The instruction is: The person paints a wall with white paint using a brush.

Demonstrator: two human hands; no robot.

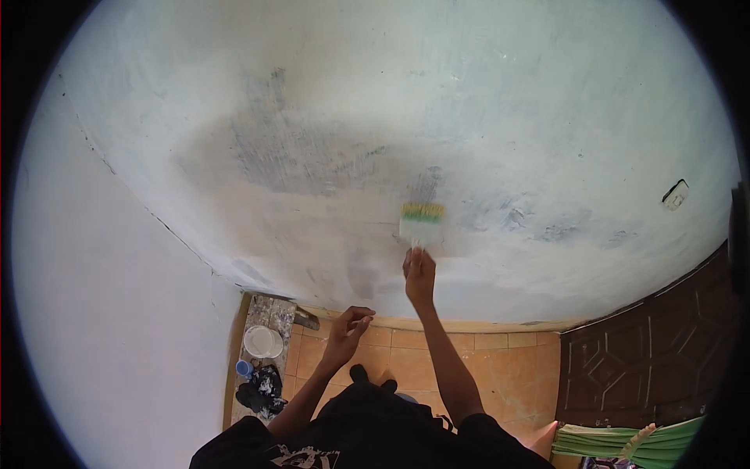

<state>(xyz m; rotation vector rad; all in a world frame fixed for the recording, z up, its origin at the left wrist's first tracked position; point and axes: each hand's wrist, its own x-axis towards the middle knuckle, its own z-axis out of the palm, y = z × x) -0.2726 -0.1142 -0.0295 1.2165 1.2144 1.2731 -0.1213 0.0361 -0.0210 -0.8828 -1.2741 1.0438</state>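
Note:
My right hand (420,275) is closed round the handle of a wide paint brush (422,225). The brush has a white body and yellow and green bristles, which point up against the wall (484,117). Grey smudges and scraped-looking streaks mark the wall around it. Lower and to the left, my left hand (349,331) hangs in front of the wall's foot, fingers loosely curled and thumb a little apart. I see nothing in it.
On the left, a paint-spotted bench (269,311) carries a white tub (262,341), a blue cup (244,367) and a dark crumpled bundle (264,391). A brown carved door (625,359), a green curtain (617,442) and a wall switch (675,195) are on the right. Orange tiles (500,371) cover the floor.

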